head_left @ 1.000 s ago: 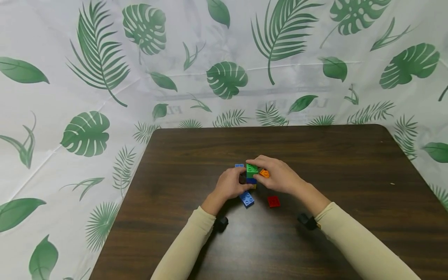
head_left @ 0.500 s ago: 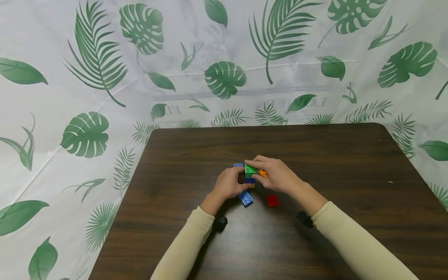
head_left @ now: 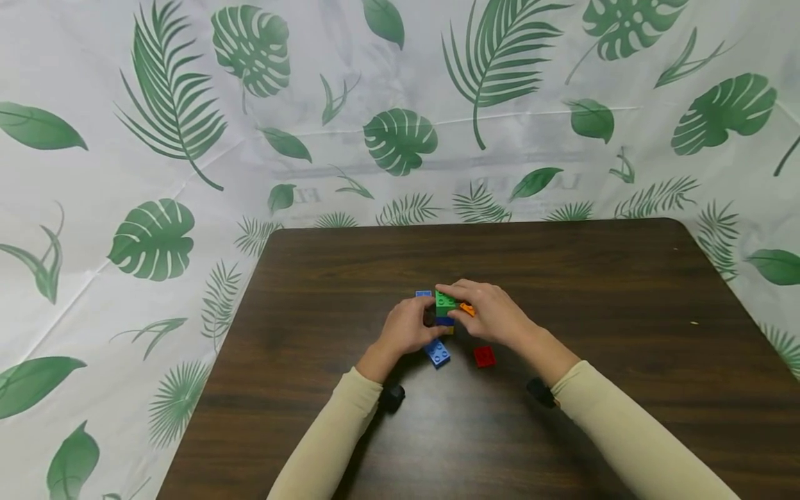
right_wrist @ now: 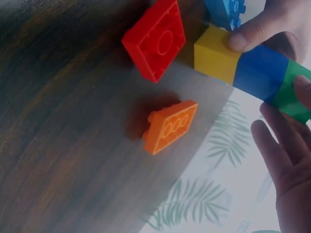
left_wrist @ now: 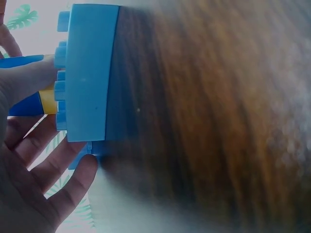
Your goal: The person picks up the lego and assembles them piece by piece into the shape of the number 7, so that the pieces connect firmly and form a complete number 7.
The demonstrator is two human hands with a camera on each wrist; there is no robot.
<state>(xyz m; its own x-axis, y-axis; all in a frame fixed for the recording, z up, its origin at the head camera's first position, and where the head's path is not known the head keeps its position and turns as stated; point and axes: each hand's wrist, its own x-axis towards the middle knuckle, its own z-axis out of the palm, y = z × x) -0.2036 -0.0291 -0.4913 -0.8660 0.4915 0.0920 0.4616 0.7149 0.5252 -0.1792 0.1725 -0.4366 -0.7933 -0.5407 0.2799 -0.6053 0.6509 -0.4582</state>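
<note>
A stack of toy building bricks stands between both hands: a yellow brick [right_wrist: 216, 56] at the bottom, a dark blue brick [right_wrist: 260, 70] in the middle, a green brick [head_left: 446, 303] on top. My left hand [head_left: 406, 328] holds the lower part, its thumb pressing where yellow meets dark blue. From the other side my right hand [head_left: 496, 314] pinches the green brick between thumb and fingers. A light blue brick [head_left: 437, 353] lies studs up just in front of the stack. Behind the left fingers sits another light blue brick [head_left: 423, 294], partly covered.
A red brick [head_left: 484, 356] lies underside up, nearer the person. Beside the right hand an orange brick [right_wrist: 170, 127] rests underside up, tilted on its studs. All stand on a dark wooden table [head_left: 562, 278], with a leaf-patterned sheet [head_left: 337, 62] hanging behind.
Both hands stay on the stack with almost no movement. The whole scene shifts slightly left as the head view turns a little.
</note>
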